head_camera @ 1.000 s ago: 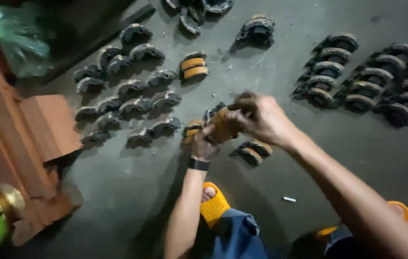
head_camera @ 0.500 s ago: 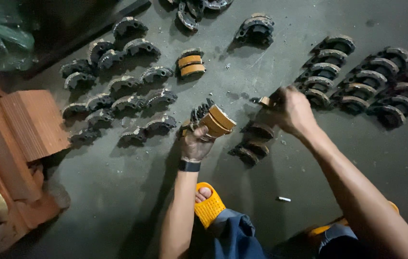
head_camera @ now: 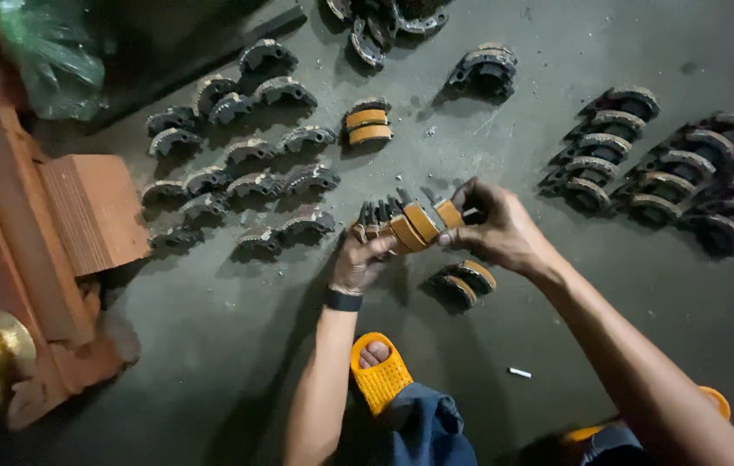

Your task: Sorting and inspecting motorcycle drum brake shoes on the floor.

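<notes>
My left hand [head_camera: 362, 259] grips a small stack of curved brake shoes with orange-tan linings [head_camera: 408, 226], held just above the dark floor. My right hand [head_camera: 496, 231] presses another brake shoe [head_camera: 450, 212] against the right end of that stack. A pair of brake shoes [head_camera: 465, 283] lies on the floor directly below my hands. A black band circles my left wrist.
Rows of grey brake shoes [head_camera: 246, 164] lie at left, more rows [head_camera: 669, 173] at right, an orange-lined pair [head_camera: 368, 122] and a dark pair [head_camera: 486, 67] beyond. A wooden stand [head_camera: 56, 233] sits at left. My orange sandal [head_camera: 381, 376] is below, a white stub [head_camera: 519, 373] nearby.
My right hand came back from the floor at right with a brake shoe and joined it to the stack in my left hand. The camera view shifted slightly.
</notes>
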